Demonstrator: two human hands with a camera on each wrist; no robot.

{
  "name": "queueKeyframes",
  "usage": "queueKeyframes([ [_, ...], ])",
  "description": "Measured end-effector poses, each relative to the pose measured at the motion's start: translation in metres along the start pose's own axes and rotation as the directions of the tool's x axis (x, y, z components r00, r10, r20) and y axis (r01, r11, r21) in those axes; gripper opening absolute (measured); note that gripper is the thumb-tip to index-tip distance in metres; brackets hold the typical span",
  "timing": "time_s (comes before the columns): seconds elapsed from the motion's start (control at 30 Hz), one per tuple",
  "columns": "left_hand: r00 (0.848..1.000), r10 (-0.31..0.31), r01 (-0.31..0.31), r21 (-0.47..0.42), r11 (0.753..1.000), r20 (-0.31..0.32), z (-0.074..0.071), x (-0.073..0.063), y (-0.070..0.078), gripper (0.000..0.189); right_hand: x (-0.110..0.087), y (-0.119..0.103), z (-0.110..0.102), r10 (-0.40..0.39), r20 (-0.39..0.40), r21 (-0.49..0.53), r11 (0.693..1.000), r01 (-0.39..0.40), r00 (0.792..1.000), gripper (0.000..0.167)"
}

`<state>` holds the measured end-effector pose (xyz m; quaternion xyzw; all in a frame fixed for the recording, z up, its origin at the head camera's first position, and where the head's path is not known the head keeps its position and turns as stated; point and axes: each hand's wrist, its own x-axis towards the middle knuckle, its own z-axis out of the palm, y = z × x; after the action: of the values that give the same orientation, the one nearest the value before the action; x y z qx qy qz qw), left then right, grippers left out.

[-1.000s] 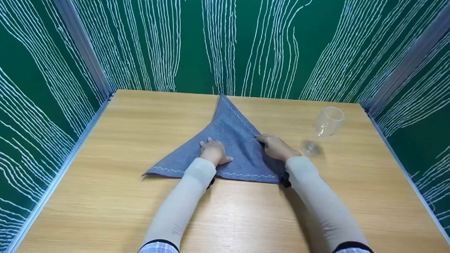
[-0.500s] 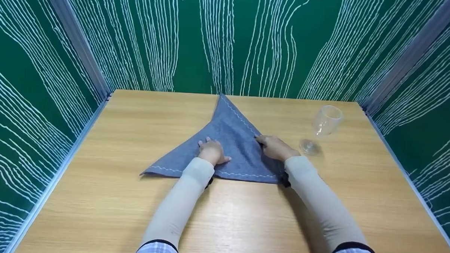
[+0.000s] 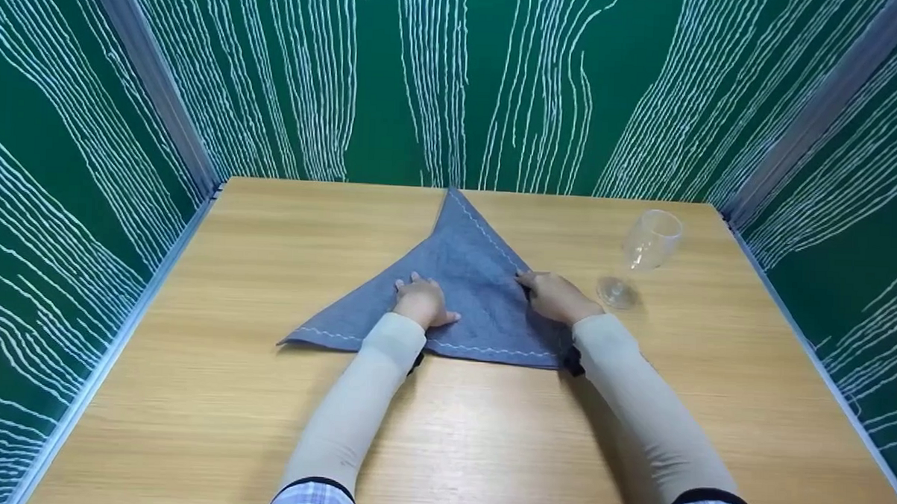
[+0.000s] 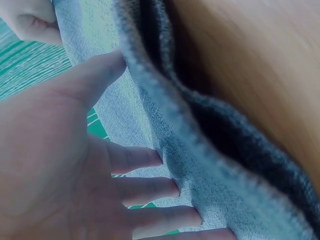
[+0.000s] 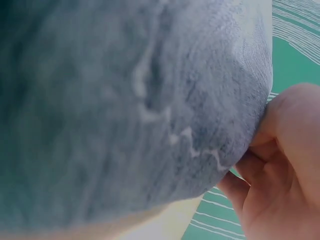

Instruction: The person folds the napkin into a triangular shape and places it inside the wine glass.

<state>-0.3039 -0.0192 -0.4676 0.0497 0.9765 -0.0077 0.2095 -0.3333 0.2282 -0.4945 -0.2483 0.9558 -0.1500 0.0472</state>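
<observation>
Beneath everything, a wide, pale wood-grained worktop (image 3: 190, 392). Towards 12 o'clock from its middle, a grey-blue fabric cloth (image 3: 477, 283) with pale zigzag stitching, folded roughly triangular, peak at 12 o'clock. Probably light, soft, quick to crease; best taken by the stitched hem, with a flat palm as anchor. At the worktop's 2 o'clock, a clear stemmed glass (image 3: 654, 240), upright. At the cloth's 3 o'clock edge, bare right grip (image 3: 555, 294), nearly closed, pinching that edge. Slightly towards 8 o'clock from cloth centre, bare left grip (image 3: 423, 302), fingers spread wide, resting on fabric, nothing grasped.
</observation>
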Motion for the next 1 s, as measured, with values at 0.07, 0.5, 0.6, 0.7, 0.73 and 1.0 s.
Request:
queueKeyframes([
  [0.07, 1.000, 0.006, -0.006, -0.015, 1.000, 0.001, 0.000, 0.000, -0.001, 0.090, -0.002, 0.002, -0.001, 0.010, -0.003, 0.005, 1.000, -0.010, 1.000, 0.042],
  [0.5, 0.997, 0.081, -0.080, -0.106, 0.991, 0.001, -0.002, -0.003, -0.015, 0.089, -0.019, 0.018, -0.009, 0.142, 0.068, 0.024, 0.989, -0.144, 0.988, 0.051],
  [0.6, 0.995, 0.098, -0.096, -0.104, 0.990, 0.006, -0.002, -0.003, -0.017, 0.089, -0.021, 0.021, -0.011, 0.148, 0.078, 0.025, 0.988, -0.150, 0.986, 0.054],
  [0.7, 0.994, 0.112, -0.111, -0.104, 0.988, 0.006, -0.003, -0.003, -0.019, 0.090, -0.023, 0.024, -0.014, 0.106, 0.064, 0.022, 0.994, -0.108, 0.992, 0.055],
  [0.73, 0.993, 0.117, -0.116, -0.107, 0.987, 0.002, -0.004, -0.003, -0.020, 0.089, -0.024, 0.026, -0.015, 0.090, 0.058, 0.019, 0.996, -0.092, 0.994, 0.056],
  [1.0, 0.986, 0.167, -0.169, -0.160, 0.972, -0.030, -0.004, -0.004, -0.032, 0.089, -0.034, 0.030, -0.025, 0.089, 0.083, 0.065, 0.993, -0.095, 0.993, 0.059],
])
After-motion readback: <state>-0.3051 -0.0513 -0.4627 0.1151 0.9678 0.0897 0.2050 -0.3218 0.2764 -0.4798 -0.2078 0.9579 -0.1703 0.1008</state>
